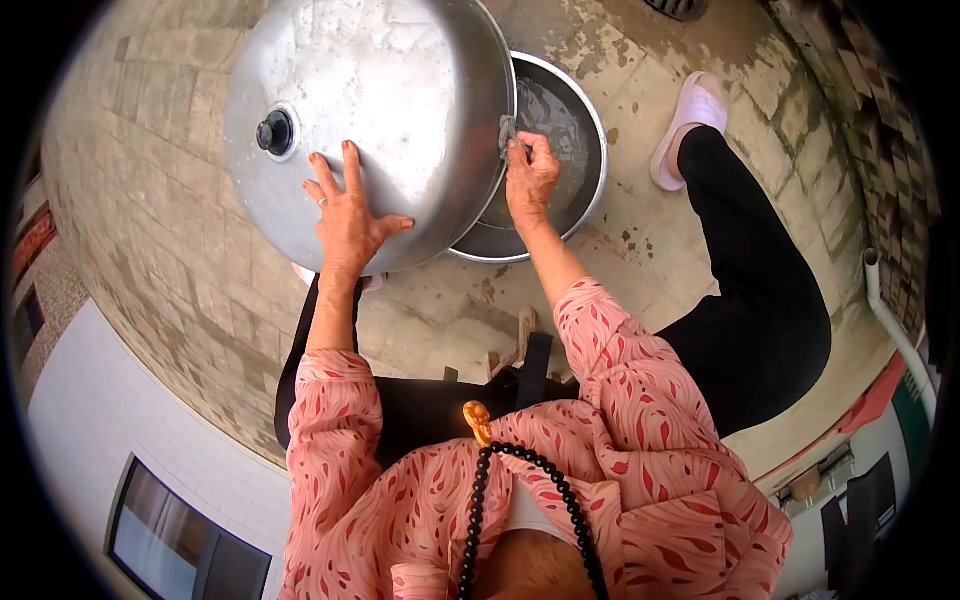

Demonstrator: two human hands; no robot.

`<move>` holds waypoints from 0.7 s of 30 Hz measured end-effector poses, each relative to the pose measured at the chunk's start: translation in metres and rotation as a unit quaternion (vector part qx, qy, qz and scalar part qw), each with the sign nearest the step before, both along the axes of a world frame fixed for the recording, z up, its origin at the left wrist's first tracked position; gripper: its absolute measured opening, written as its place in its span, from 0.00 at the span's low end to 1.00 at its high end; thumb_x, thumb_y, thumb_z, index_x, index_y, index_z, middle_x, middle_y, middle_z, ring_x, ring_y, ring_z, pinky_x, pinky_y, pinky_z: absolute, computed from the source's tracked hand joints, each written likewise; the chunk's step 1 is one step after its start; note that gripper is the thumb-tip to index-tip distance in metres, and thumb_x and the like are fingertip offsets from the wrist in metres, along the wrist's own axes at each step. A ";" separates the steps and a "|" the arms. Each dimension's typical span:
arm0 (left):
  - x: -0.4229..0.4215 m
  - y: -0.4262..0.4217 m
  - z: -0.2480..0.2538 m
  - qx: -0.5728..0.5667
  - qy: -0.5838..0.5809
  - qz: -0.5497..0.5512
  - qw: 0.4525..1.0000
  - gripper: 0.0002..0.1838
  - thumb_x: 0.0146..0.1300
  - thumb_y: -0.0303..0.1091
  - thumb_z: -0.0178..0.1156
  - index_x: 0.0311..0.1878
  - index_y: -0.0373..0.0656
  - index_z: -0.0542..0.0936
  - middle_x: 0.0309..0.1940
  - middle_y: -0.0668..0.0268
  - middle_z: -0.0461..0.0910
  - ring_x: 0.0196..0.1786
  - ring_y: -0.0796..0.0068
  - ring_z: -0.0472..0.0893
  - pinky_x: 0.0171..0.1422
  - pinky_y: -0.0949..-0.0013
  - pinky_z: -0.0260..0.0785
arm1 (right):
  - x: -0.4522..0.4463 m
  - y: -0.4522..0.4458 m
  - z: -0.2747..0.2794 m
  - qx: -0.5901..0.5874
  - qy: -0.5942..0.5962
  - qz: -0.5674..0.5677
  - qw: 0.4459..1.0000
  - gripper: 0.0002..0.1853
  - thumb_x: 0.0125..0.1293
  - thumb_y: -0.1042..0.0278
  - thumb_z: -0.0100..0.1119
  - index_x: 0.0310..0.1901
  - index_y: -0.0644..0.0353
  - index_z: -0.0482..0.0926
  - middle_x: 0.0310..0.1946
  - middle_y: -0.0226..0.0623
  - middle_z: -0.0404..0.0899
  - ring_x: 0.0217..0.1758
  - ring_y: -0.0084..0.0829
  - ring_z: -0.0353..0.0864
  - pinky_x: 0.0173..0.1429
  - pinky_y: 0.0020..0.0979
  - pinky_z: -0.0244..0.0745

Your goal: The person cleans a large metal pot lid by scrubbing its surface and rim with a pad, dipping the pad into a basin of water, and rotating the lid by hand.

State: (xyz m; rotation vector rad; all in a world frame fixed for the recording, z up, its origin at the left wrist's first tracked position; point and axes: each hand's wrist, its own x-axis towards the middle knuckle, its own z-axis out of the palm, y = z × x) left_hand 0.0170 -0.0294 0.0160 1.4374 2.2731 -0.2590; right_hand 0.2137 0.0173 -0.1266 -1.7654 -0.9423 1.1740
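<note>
A large domed metal lid point(390, 110) with a black knob point(275, 132) is tilted on its side, its outer face toward me. My left hand point(350, 222) lies on the dome with fingers spread, below and right of the knob. At the lid's right rim, my right hand point(532, 180) pinches a small grey scrubbing pad or cloth point(507, 136) against the edge. Partly behind the lid stands a round metal basin point(590, 205) holding water; its left side is hidden by the lid.
Wet-stained stone paving point(150, 190) surrounds the basin. My right foot in a pale slipper point(690, 125) rests right of it. A drain grate point(678, 8) lies at the top edge. A brick wall and a white downpipe point(895, 335) run along the right.
</note>
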 end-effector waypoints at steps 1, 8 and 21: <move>0.000 0.000 0.000 0.006 -0.002 0.000 1.000 0.73 0.26 0.46 0.84 0.77 0.57 0.48 0.76 0.38 0.39 0.71 0.19 0.50 0.62 0.37 0.69 | -0.003 0.011 -0.001 0.018 -0.011 -0.003 1.000 0.05 0.59 0.75 0.61 0.37 0.64 0.81 0.22 0.35 0.79 0.27 0.25 0.77 0.34 0.31 0.72; -0.003 -0.001 -0.002 0.018 0.006 -0.020 1.000 0.72 0.26 0.47 0.84 0.77 0.58 0.49 0.75 0.36 0.39 0.70 0.18 0.52 0.56 0.38 0.74 | -0.011 0.086 -0.009 0.075 -0.056 0.031 0.995 0.08 0.59 0.71 0.61 0.39 0.62 0.82 0.27 0.45 0.83 0.30 0.40 0.82 0.39 0.37 0.75; -0.007 -0.004 -0.007 0.020 0.017 -0.032 0.999 0.72 0.26 0.52 0.83 0.77 0.59 0.49 0.74 0.35 0.41 0.70 0.18 0.52 0.53 0.37 0.74 | -0.003 -0.089 0.007 -0.046 0.010 0.069 0.997 0.04 0.60 0.75 0.58 0.37 0.61 0.78 0.23 0.41 0.79 0.24 0.32 0.76 0.33 0.34 0.71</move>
